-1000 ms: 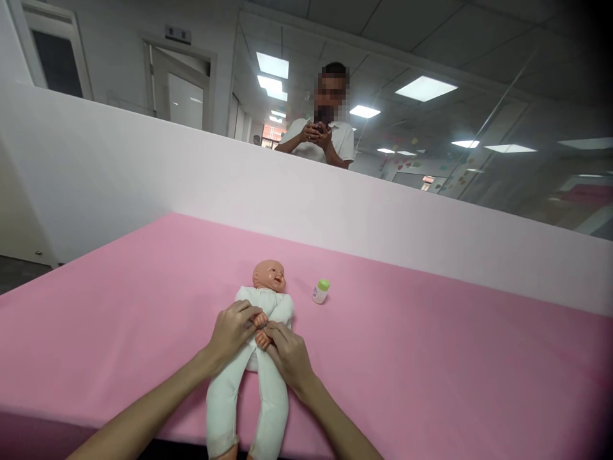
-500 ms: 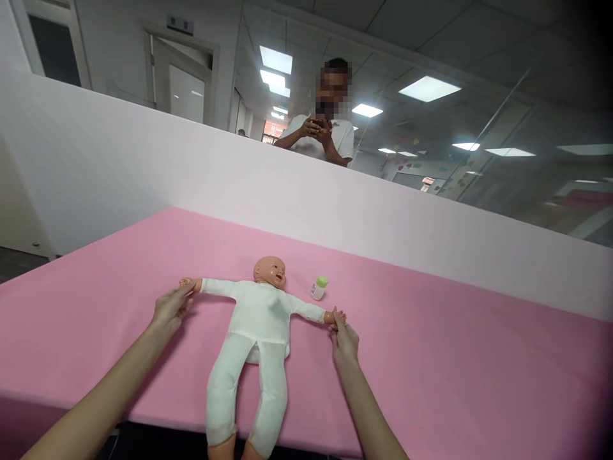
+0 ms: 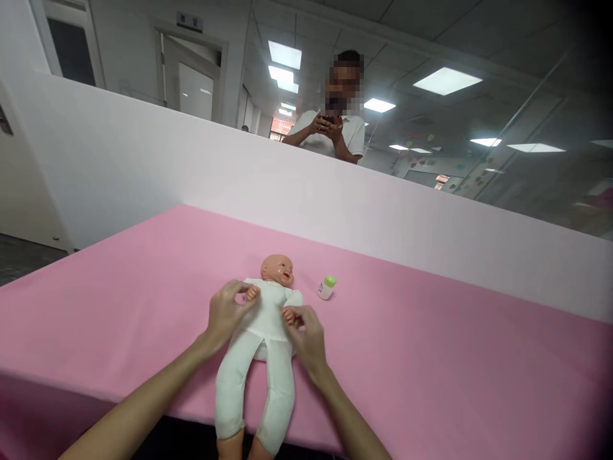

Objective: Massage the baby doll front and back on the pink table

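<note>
Bald-headed plastic baby doll in white cloth suit (image 3: pixel 269 316) lies on its back between hands, on pink-covered worktop (image 3: pixel 407 358). Left hand (image 3: pixel 226 313) clamped on one doll fist (image 3: pixel 252 292), right hand (image 3: pixel 310 338) on other; hands apart. Small whitish bottle with green cap (image 3: pixel 327 289) beyond right hand. Farther beyond hands, white partition (image 3: pixel 287 185); above it, white-shirted person (image 3: pixel 353 131).
</note>
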The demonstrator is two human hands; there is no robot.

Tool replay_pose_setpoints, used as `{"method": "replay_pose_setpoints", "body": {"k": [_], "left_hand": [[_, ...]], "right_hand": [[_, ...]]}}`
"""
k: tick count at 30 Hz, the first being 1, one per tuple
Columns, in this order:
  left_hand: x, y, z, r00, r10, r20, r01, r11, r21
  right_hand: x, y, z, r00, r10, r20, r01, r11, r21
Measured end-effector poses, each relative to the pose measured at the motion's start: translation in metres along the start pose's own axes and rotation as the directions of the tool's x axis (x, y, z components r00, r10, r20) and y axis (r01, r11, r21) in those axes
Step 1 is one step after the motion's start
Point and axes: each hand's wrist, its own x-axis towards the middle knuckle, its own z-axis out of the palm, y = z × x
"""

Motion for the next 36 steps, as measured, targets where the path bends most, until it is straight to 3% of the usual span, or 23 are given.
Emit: {"method": "replay_pose_setpoints", "body": {"k": [3,5,7,9,10,12,13,16,18,20,21,23,25,28,30,32,33,36], "left_hand": [[-0.018,-0.001,0.012,0.970,0.145,0.195,-0.185,0.962,0.201],[-0.021,-0.002,0.013,0.958,0.162,0.235,-0.218,0.948,0.234],[-0.014,-0.002,0.007,0.975,0.124,0.184,-0.159,0.970,0.186],[0.000,-0.004,-0.007,0.998,0.027,0.063,-0.030,0.998,0.047],[0.008,-0.008,-0.015,0.999,-0.050,-0.007,0.050,0.998,-0.046],[0.023,-0.020,-0.034,0.961,-0.250,-0.117,0.217,0.946,-0.242],[0.029,-0.029,-0.044,0.921,-0.363,-0.142,0.304,0.896,-0.323],[0.038,-0.062,-0.063,0.756,-0.644,-0.116,0.512,0.692,-0.509],[0.037,-0.082,-0.067,0.660,-0.748,-0.072,0.581,0.569,-0.581],[0.035,-0.091,-0.066,0.606,-0.793,-0.058,0.604,0.506,-0.616],[0.034,-0.091,-0.065,0.605,-0.794,-0.060,0.602,0.506,-0.618],[0.034,-0.080,-0.061,0.651,-0.753,-0.094,0.575,0.570,-0.587],[0.035,-0.060,-0.055,0.752,-0.643,-0.147,0.501,0.702,-0.506],[0.032,-0.027,-0.041,0.910,-0.374,-0.180,0.298,0.891,-0.344],[0.023,-0.011,-0.027,0.971,-0.191,-0.144,0.159,0.965,-0.208],[0.011,-0.004,-0.013,0.998,-0.030,-0.057,0.028,0.999,-0.032],[0.004,-0.004,-0.006,0.999,0.040,0.012,-0.041,0.997,0.061],[-0.015,-0.007,0.010,0.960,0.167,0.223,-0.226,0.936,0.271]], "right_hand": [[-0.017,0.005,0.014,0.960,-0.212,0.185,0.239,0.961,-0.138],[-0.017,0.007,0.014,0.944,-0.255,0.207,0.287,0.947,-0.143],[-0.009,0.008,0.006,0.972,-0.198,0.129,0.210,0.973,-0.094],[0.006,0.011,-0.010,0.997,-0.014,-0.071,0.014,1.000,0.003],[0.013,0.015,-0.020,0.975,0.117,-0.186,-0.105,0.992,0.077],[0.025,0.028,-0.042,0.855,0.382,-0.352,-0.306,0.918,0.253],[0.028,0.037,-0.052,0.783,0.487,-0.387,-0.375,0.866,0.331],[0.022,0.068,-0.073,0.598,0.698,-0.394,-0.507,0.710,0.489],[0.012,0.085,-0.077,0.510,0.787,-0.348,-0.548,0.609,0.574],[0.005,0.092,-0.076,0.471,0.824,-0.315,-0.551,0.553,0.625],[0.005,0.091,-0.075,0.475,0.820,-0.318,-0.544,0.558,0.627],[0.010,0.080,-0.072,0.531,0.773,-0.348,-0.525,0.622,0.581],[0.019,0.059,-0.068,0.620,0.687,-0.380,-0.491,0.717,0.495],[0.027,0.022,-0.052,0.778,0.516,-0.358,-0.399,0.846,0.353],[0.023,0.004,-0.037,0.896,0.342,-0.282,-0.285,0.932,0.225],[0.010,-0.006,-0.020,0.983,0.125,-0.135,-0.116,0.991,0.072],[0.003,-0.007,-0.012,0.999,0.020,-0.038,-0.020,1.000,0.001],[-0.017,-0.003,0.004,0.962,-0.199,0.187,0.224,0.967,-0.122]]}}
